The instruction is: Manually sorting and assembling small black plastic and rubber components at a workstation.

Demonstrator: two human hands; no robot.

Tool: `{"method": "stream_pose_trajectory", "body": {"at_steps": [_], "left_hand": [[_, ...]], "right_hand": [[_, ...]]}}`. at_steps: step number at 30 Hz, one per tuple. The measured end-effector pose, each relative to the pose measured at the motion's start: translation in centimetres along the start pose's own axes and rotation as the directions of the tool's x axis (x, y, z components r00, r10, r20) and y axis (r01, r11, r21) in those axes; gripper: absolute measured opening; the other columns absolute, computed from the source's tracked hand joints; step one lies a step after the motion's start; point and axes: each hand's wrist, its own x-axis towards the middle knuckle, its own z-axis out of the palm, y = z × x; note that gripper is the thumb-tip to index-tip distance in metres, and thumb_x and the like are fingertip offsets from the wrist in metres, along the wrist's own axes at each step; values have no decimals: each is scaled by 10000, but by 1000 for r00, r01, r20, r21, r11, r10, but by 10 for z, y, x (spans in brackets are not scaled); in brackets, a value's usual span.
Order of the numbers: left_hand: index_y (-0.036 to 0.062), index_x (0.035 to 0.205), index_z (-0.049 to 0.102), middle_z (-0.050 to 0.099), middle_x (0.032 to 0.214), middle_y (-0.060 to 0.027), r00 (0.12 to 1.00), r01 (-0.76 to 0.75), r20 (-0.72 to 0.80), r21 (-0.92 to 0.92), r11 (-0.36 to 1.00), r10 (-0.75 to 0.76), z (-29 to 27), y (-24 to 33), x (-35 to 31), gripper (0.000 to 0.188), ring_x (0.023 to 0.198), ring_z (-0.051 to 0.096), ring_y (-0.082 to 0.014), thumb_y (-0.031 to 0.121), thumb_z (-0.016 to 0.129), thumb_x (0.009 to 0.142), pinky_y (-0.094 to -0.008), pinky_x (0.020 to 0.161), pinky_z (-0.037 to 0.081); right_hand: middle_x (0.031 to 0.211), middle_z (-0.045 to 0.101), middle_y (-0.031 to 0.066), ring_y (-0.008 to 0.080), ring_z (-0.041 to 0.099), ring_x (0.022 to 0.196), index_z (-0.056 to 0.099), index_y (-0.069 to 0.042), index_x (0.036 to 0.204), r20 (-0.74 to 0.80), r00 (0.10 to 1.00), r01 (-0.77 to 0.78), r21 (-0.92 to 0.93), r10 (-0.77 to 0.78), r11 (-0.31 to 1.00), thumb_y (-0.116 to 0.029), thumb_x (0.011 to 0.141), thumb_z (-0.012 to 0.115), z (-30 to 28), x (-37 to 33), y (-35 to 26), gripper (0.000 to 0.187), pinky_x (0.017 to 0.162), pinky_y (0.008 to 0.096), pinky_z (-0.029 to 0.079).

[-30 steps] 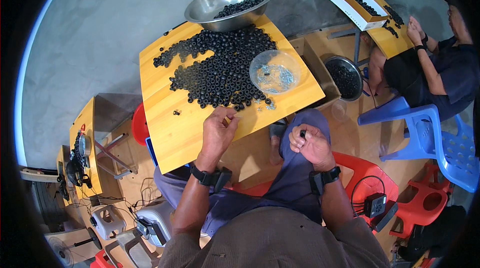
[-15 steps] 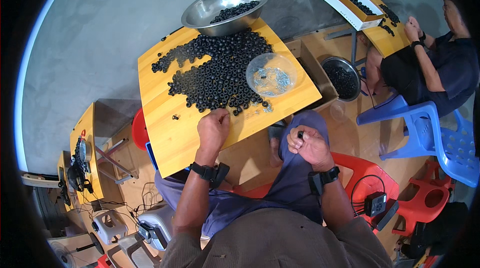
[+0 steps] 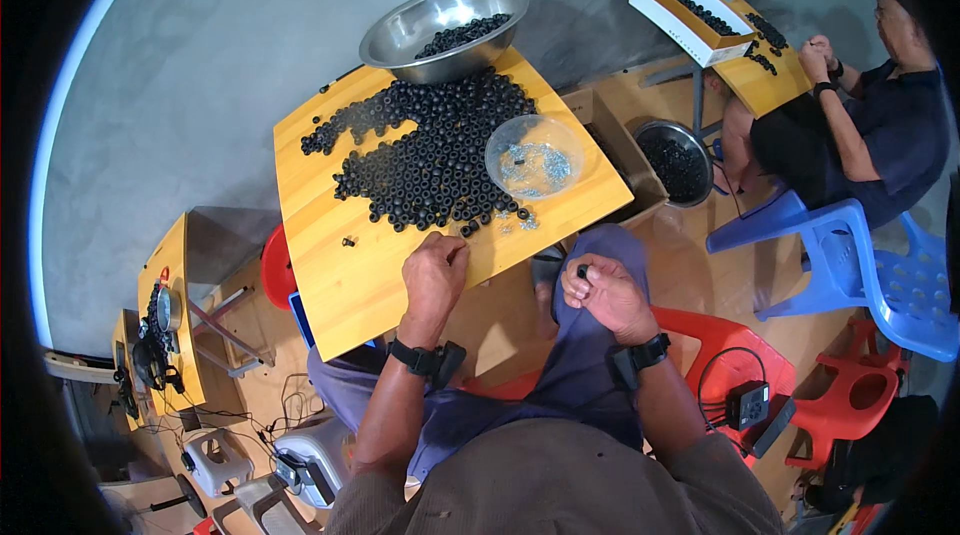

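My right hand (image 3: 612,301) is above my right thigh, off the table's near edge. Its thumb and fingers pinch a small black ring-shaped part (image 3: 583,272). Over the near edge of the yellow table (image 3: 350,300) is my left hand (image 3: 434,280), fingers pressed together; what they hold, if anything, is hidden. Just beyond it spreads a heap of small black ring-shaped parts (image 3: 430,155). A clear round plastic tub (image 3: 535,157) with small shiny metal pieces stands on the heap's right. A few similar pieces (image 3: 525,222) lie beside the tub.
A steel basin (image 3: 390,40) with more black parts stands at the table's far side. Right of the table are a cardboard box (image 3: 640,170) and a dark-filled metal bowl (image 3: 672,160). Another person (image 3: 865,125) works at a second table, near a blue plastic chair (image 3: 850,265).
My left hand has drawn slightly nearer to me and to the right, away from the heap's front edge. The right hand keeps its black part, with its fingers slightly shifted.
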Motion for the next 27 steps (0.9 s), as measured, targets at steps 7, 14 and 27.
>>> {"method": "stream_pose_trajectory", "body": {"at_steps": [7, 14, 27], "left_hand": [[-13, 907, 714, 694, 826, -140, 983, 149, 130, -185, 971, -126, -39, 37, -21, 74, 673, 676, -252, 38, 720, 854, -348, 617, 534], [10, 927, 716, 690, 801, -87, 994, 32, 112, -348, 937, 8, -81, 88, -56, 100, 712, 672, -150, -24, 743, 836, -289, 644, 530], [-15, 916, 711, 687, 855, -120, 994, -8, 96, -385, 923, 49, -93, 90, -82, 114, 759, 687, -252, -59, 734, 814, -323, 670, 547]], "right_hand": [[794, 549, -12, 94, 512, 732, 659, 18, 1077, -197, 978, -94, -122, 69, 988, -189, 1006, 602, 28, 6, 33, 226, 679, 259, 432], [806, 584, -35, 84, 535, 746, 681, -62, 1064, -145, 979, -153, -51, 144, 987, -247, 1005, 639, 79, 9, 69, 198, 691, 258, 436], [826, 611, -24, 97, 540, 763, 685, -48, 1086, -97, 978, -193, -56, 187, 980, -244, 1013, 626, 81, -4, 98, 217, 716, 268, 429]]}}
